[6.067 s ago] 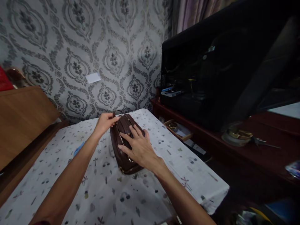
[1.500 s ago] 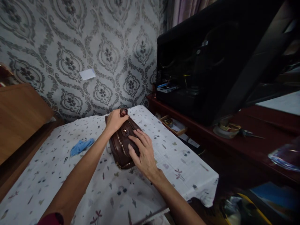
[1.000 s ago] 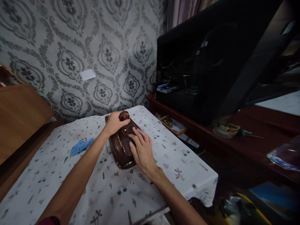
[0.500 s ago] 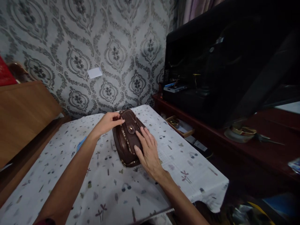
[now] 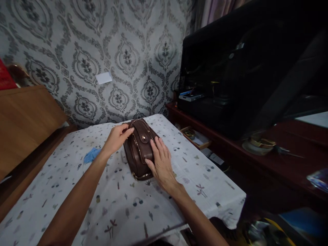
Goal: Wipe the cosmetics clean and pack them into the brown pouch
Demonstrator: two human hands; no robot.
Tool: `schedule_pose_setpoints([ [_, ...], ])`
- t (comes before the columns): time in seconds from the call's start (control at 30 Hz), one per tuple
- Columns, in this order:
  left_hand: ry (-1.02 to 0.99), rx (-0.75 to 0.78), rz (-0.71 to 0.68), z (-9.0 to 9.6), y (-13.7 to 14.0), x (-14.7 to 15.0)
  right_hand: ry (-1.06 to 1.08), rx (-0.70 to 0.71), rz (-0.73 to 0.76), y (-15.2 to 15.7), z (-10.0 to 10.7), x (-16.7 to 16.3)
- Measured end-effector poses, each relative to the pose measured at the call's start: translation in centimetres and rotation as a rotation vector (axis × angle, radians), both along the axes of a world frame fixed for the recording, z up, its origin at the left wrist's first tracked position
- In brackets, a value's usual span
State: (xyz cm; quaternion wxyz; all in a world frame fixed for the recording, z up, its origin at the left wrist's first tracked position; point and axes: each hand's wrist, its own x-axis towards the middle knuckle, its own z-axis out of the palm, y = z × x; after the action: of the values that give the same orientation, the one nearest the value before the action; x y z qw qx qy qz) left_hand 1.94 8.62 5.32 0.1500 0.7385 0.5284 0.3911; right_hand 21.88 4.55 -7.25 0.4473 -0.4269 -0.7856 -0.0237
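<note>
A brown leather bag [image 5: 148, 150] with gold zippers and a strap tab with a gold stud lies on the cloth-covered table. At its upper left edge, my left hand [image 5: 116, 137] is closed, thumb and fingers pinched together by the upper end of a zipper [image 5: 137, 143]. Whatever sits between those fingertips is hidden. My right hand [image 5: 162, 165] lies spread over the bag's right side, fingers stretched out and thumb resting on the leather.
Left of the bag, a blue cloth [image 5: 91, 155] lies on the patterned tablecloth [image 5: 123, 212]. A wooden panel [image 5: 28, 119] borders the left side. To the right stand a large black screen [image 5: 230, 85] and a dark red cabinet with an open drawer [image 5: 202, 141] and tape rolls [image 5: 261, 143].
My left hand has moved slightly left and down, still pinched at the bag's edge. The right hand has shifted a little on the bag. More of the blue cloth shows.
</note>
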Motion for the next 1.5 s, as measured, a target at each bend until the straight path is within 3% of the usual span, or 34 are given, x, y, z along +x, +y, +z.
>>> schedule_pose_setpoints([
  [0.2,-0.017,0.041,0.043,-0.2,-1.2,1.0,0.008,0.008,-0.012,-0.1,-0.1,-0.2],
  [0.4,-0.096,-0.03,0.017,-0.5,-1.5,1.2,0.038,0.028,-0.007,0.0,-0.3,-0.3],
  [0.5,-0.172,-0.079,-0.015,-0.3,-1.2,1.4,0.112,0.047,0.008,0.0,-0.6,-0.5],
  [0.67,-0.203,-0.036,-0.066,0.5,0.0,2.7,0.274,0.071,0.025,-0.2,-1.0,-0.6],
  [0.77,-0.091,-0.082,-0.074,0.9,1.3,3.8,0.313,0.074,0.033,-0.4,-1.1,-0.5],
  [0.97,0.222,-0.136,0.072,1.2,3.0,6.1,0.325,0.068,0.039,-0.8,-1.2,-0.2],
  [1.13,0.389,-0.036,0.141,0.9,2.8,7.2,0.364,0.047,0.063,-0.9,-1.2,-0.3],
  [1.3,0.406,0.045,0.185,0.7,2.5,7.2,0.577,-0.144,0.085,-0.6,-1.6,-0.5],
  [1.5,0.257,0.043,0.125,0.4,2.7,6.8,0.826,-0.389,0.144,0.0,-2.1,-0.7],
])
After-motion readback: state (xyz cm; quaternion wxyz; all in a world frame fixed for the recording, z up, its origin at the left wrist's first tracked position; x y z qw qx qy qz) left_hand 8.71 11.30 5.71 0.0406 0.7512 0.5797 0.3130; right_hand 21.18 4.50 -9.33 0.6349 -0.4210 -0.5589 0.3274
